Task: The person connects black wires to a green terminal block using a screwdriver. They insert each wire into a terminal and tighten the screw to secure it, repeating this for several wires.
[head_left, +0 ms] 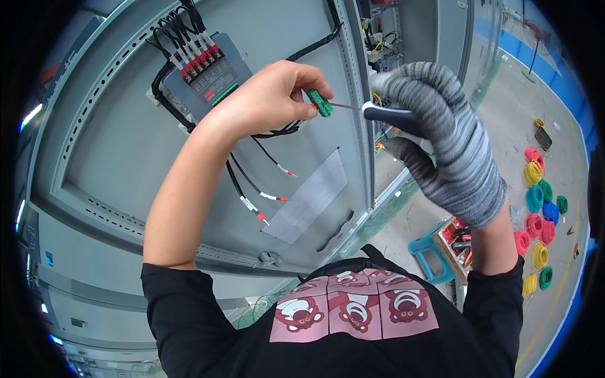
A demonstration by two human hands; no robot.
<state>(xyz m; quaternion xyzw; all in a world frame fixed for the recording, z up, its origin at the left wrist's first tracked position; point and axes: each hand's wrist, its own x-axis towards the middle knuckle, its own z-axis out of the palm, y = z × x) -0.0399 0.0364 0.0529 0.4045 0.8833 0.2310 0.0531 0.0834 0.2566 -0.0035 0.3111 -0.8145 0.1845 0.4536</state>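
Bare, my left hand (280,94) pinches a small green terminal block connector (320,104) between thumb and fingers. My right hand (444,142), in a grey knitted glove, is closed round the dark handle of a screwdriver (394,116). Its thin shaft points left and its tip meets the connector. Beyond my left hand, a grey module (208,75) with red-sleeved black wires along its top is mounted on the cabinet door. Several loose black wires (251,208) with white markers and red ends hang below my left forearm. My left hand hides part of the connector and module.
A paper sheet (309,198) is on the grey door panel (126,164). At the right, a blue stool (432,252) stands beside a box of tools (457,246). Coloured wire coils (534,198) lie on the floor. An open cabinet with wiring (384,47) stands ahead.
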